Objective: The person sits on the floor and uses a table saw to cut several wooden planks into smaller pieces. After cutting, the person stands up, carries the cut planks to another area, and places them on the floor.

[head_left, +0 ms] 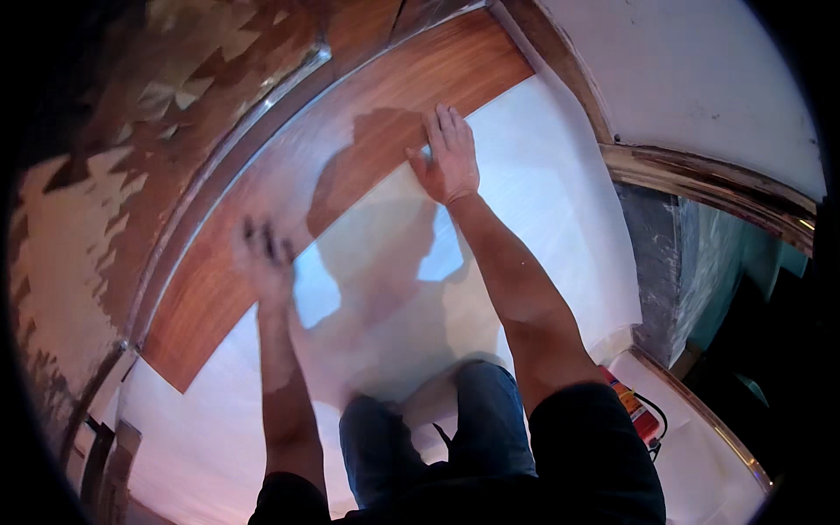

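My right hand (pixel 449 157) lies flat, fingers together, on the upper edge of a white translucent sheet (pixel 542 201) that covers part of a wood-grain panel (pixel 367 114). Blurred by motion, my left hand (pixel 265 254) hovers with spread fingers over the sheet's edge, lower and to the left. Neither hand holds anything. My knees in blue jeans (pixel 437 420) rest on the sheet at the bottom.
A metal strip (pixel 219 166) borders the wood panel on the left, with patterned wood flooring (pixel 175 87) beyond it. A white wall (pixel 700 79) and a brass-coloured trim (pixel 700 175) stand at the right. A red canister (pixel 634 407) lies by my right side.
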Demonstrator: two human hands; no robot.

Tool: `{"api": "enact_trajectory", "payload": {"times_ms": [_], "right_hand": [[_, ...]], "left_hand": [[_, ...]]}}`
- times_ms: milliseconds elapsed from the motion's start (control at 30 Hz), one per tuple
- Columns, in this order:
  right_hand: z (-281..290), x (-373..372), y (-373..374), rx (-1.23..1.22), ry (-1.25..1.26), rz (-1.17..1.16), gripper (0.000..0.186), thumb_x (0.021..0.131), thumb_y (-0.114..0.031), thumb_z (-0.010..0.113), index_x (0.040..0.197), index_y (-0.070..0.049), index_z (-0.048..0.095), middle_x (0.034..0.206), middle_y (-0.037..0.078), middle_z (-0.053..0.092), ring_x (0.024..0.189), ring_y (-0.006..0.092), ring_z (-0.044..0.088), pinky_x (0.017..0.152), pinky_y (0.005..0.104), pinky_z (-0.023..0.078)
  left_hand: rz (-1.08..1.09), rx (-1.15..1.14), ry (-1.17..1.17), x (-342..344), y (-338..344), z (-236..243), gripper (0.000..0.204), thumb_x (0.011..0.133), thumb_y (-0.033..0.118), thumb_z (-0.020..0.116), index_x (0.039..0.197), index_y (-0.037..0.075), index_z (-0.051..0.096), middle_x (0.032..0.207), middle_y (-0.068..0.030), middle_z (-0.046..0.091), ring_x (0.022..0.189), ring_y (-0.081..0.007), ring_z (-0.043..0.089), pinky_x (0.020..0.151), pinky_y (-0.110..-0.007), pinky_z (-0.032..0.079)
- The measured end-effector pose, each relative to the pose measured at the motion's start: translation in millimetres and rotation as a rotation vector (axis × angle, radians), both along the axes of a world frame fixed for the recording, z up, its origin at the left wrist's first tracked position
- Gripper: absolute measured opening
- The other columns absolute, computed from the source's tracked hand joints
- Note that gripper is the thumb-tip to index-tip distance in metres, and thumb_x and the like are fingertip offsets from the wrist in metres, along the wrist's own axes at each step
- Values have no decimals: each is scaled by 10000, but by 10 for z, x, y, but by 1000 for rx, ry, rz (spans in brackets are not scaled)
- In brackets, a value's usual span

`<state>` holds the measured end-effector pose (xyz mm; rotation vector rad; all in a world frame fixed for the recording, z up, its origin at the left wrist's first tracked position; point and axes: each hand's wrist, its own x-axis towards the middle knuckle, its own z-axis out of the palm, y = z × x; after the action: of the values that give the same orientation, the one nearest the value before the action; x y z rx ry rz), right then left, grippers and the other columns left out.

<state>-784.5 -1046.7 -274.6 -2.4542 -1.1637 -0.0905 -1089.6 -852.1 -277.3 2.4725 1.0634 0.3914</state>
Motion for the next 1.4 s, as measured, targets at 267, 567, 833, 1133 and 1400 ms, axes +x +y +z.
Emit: {"api": "enact_trajectory", "payload": {"times_ms": [267,567,833,1133,1400], "right_hand": [[8,94,-35,-48,59,-35,537,842,-344,666,1254,-18,558,1443,205,425,1352,398,358,1121,513,288],[80,201,-68,-46,167,-64,514,838,-346,650,1251,-49,573,1436,173,450,1347,376,386,1122,521,288],[80,281,-42,-43,168,-49,524,852,-364,622,1276,-62,563,1463,169,430,1365,357,376,1127,519,287],[192,166,-241,-38,184,12,582,846,-300,656,1341,-43,490,1481,201,369,1387,394,319,1107,582,262],[518,-1043,-2412,-322,267,-229,726,874,-365,654,1466,-67,357,1555,196,253,1427,376,243,1123,617,185]], "left_hand": [[-164,151,124,1593,-356,29,519,923,303,574,1396,104,495,1518,-201,351,1417,-393,281,1139,-577,180],[-199,234,239,1689,-386,21,556,946,351,467,1427,71,453,1521,-220,340,1412,-400,288,1138,-560,185],[-183,273,210,1766,-362,11,551,934,358,446,1388,49,490,1504,-230,363,1395,-403,322,1141,-553,195],[-172,254,214,1668,-441,40,546,904,321,503,1400,93,487,1509,-199,363,1413,-378,297,1151,-543,187],[-106,221,241,1522,-587,85,528,930,319,509,1429,149,468,1542,-175,314,1438,-349,249,1168,-510,180]]}}
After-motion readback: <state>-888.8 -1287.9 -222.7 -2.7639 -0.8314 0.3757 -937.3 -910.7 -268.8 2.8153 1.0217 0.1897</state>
